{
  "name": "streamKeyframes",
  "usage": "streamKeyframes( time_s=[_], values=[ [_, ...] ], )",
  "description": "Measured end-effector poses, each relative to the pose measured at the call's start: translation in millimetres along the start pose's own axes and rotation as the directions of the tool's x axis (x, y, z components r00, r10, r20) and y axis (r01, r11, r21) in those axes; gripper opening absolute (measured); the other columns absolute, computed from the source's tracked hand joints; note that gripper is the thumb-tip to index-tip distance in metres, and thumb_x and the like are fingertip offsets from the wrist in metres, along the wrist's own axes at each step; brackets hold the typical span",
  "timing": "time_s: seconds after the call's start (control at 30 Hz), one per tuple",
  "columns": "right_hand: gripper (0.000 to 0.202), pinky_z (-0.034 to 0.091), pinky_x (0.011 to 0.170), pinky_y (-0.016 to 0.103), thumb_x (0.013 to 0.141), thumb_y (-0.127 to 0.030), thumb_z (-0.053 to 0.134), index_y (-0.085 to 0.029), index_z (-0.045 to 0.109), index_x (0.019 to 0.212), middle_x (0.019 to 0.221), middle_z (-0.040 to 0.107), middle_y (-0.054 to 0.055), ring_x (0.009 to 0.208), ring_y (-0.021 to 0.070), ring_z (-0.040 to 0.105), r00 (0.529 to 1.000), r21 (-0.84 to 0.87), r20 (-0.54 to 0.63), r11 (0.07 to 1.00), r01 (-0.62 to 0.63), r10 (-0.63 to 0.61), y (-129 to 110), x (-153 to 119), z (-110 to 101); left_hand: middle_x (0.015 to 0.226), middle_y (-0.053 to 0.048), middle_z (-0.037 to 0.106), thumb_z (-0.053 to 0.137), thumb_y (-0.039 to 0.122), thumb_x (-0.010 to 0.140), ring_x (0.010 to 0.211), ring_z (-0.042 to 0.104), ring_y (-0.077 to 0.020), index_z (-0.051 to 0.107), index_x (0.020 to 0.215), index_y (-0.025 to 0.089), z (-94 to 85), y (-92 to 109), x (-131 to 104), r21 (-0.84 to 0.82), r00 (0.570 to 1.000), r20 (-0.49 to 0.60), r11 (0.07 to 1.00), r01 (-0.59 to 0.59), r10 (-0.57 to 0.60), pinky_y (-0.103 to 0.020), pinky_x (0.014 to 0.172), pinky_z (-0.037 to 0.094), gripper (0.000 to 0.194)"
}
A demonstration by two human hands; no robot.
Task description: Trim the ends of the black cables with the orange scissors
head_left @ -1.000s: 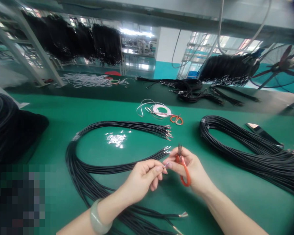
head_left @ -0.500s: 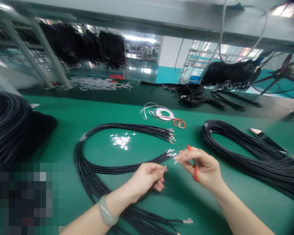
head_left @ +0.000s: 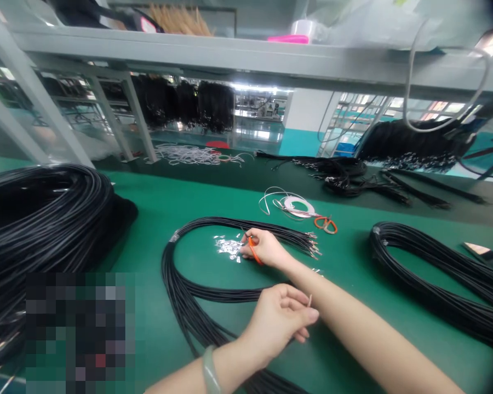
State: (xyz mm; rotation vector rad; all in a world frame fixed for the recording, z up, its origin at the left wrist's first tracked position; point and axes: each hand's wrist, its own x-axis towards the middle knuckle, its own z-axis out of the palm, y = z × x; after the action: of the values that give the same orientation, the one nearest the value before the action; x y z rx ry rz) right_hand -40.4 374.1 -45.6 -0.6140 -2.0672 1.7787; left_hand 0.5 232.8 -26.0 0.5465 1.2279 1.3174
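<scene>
My left hand (head_left: pixel 281 320) is closed in a pinch on the end of a thin wire (head_left: pixel 310 300), whose copper-coloured tip stands up between thumb and finger. Beyond it, my right hand (head_left: pixel 265 249) carries orange-handled scissors (head_left: pixel 253 251) hooked in its fingers, the blades largely hidden. Its fingertips are at the right edge of a pile of small silvery foil pieces (head_left: pixel 228 247); whether they pinch one is unclear. Around the pile curves a bundle of black cables (head_left: pixel 173 262), with stripped ends at the right. My right forearm covers part of the lower strand.
A white tape roll (head_left: pixel 299 207) and a second orange-handled pair of scissors (head_left: pixel 326 224) lie farther back. Large black cable coils lie at left (head_left: pixel 78 219) and right (head_left: pixel 427 290). A grey shelf beam (head_left: pixel 230 54) crosses above the green table (head_left: pixel 156 200).
My right hand, still with the scissors, has moved left and away from me, from beside my left hand to the foil pile. My left hand keeps its pinch. The view has shifted.
</scene>
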Motion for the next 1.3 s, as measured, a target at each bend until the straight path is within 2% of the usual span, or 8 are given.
streamKeyframes(
  time_s=[0.07, 0.17, 0.33, 0.5, 0.7, 1.0, 1.17, 1.3],
  values=[
    [0.025, 0.053, 0.057, 0.025, 0.067, -0.024, 0.077, -0.019, 0.058, 0.083, 0.065, 0.067, -0.002, 0.062, 0.0180, 0.070, 1.000, 0.035, -0.017, 0.999, 0.002, -0.002, -0.3, -4.4, -5.5, 0.058, 0.001, 0.063, 0.080, 0.028, 0.061, 0.041, 0.055, -0.0076, 0.060, 0.078, 0.010, -0.3, 0.8, 0.5, -0.012, 1.000, -0.022, 1.000, 0.007, -0.007, -0.019, 0.041, 0.046, 0.032],
    [0.028, 0.054, 0.059, 0.025, 0.070, -0.031, 0.076, -0.019, 0.056, 0.087, 0.070, 0.068, -0.001, 0.062, 0.0158, 0.069, 0.996, 0.076, -0.086, 0.997, 0.006, 0.000, -5.8, -25.5, -30.4, 0.063, -0.003, 0.067, 0.079, 0.028, 0.064, 0.045, 0.058, -0.0084, 0.060, 0.078, 0.010, -0.6, 3.3, 0.8, -0.034, 0.999, -0.038, 0.999, 0.002, -0.004, -0.019, 0.044, 0.047, 0.030],
    [0.033, 0.049, 0.052, 0.021, 0.076, -0.039, 0.074, -0.020, 0.054, 0.093, 0.072, 0.069, -0.001, 0.052, 0.0101, 0.062, 0.971, 0.089, -0.234, 0.996, -0.032, 0.052, -18.9, -103.3, -71.7, 0.071, -0.005, 0.070, 0.078, 0.031, 0.067, 0.049, 0.060, -0.0073, 0.063, 0.084, 0.008, -2.2, 5.4, 3.7, -0.061, 0.999, -0.036, 0.997, -0.037, 0.034, -0.018, 0.049, 0.049, 0.032],
    [0.033, 0.049, 0.056, 0.021, 0.074, -0.038, 0.078, -0.020, 0.057, 0.093, 0.077, 0.071, 0.002, 0.062, 0.0126, 0.064, 0.920, 0.208, -0.360, 0.974, -0.084, 0.157, -19.0, -165.8, -69.1, 0.063, -0.002, 0.067, 0.081, 0.030, 0.066, 0.052, 0.063, -0.0104, 0.063, 0.081, 0.010, -2.4, 5.2, 7.9, -0.019, 0.999, -0.045, 1.000, -0.022, 0.022, -0.019, 0.050, 0.050, 0.031],
    [0.035, 0.051, 0.068, 0.026, 0.066, -0.030, 0.084, -0.021, 0.060, 0.090, 0.080, 0.069, 0.000, 0.071, 0.0143, 0.062, 0.939, 0.316, -0.314, 0.948, -0.038, 0.142, -18.1, -169.3, -60.1, 0.069, -0.004, 0.069, 0.077, 0.030, 0.071, 0.052, 0.062, -0.0092, 0.064, 0.082, 0.010, -0.7, 5.1, 9.1, 0.038, 0.999, -0.024, 0.999, -0.033, 0.034, -0.019, 0.051, 0.050, 0.026],
    [0.038, 0.045, 0.062, 0.021, 0.067, -0.027, 0.084, -0.021, 0.058, 0.094, 0.074, 0.066, -0.003, 0.063, 0.0101, 0.055, 0.936, 0.432, -0.294, 0.901, -0.052, 0.195, -19.0, -170.4, -57.8, 0.067, 0.003, 0.061, 0.073, 0.029, 0.077, 0.045, 0.052, -0.0048, 0.058, 0.084, 0.014, 4.6, 5.7, 1.8, 0.175, 0.977, -0.068, 0.967, -0.187, 0.201, -0.016, 0.044, 0.043, 0.022],
    [0.040, 0.042, 0.056, 0.020, 0.065, -0.029, 0.085, -0.022, 0.058, 0.094, 0.071, 0.067, -0.003, 0.057, 0.0088, 0.050, 0.925, 0.445, -0.299, 0.892, -0.081, 0.233, -18.2, -170.8, -54.5, 0.082, 0.000, 0.066, 0.068, 0.030, 0.081, 0.048, 0.054, -0.0056, 0.060, 0.090, 0.017, 6.3, 8.3, -2.7, 0.260, 0.959, -0.100, 0.938, -0.231, 0.264, -0.017, 0.045, 0.043, 0.017],
    [0.042, 0.041, 0.054, 0.021, 0.063, -0.029, 0.085, -0.022, 0.058, 0.093, 0.069, 0.066, -0.003, 0.056, 0.0098, 0.049, 0.922, 0.422, -0.316, 0.903, -0.077, 0.226, -18.1, -172.0, -53.2, 0.069, 0.003, 0.062, 0.066, 0.033, 0.083, 0.048, 0.056, -0.0071, 0.061, 0.089, 0.018, 4.6, 7.0, -3.7, 0.323, 0.956, -0.105, 0.919, -0.227, 0.273, -0.017, 0.046, 0.041, 0.016]
  ],
)
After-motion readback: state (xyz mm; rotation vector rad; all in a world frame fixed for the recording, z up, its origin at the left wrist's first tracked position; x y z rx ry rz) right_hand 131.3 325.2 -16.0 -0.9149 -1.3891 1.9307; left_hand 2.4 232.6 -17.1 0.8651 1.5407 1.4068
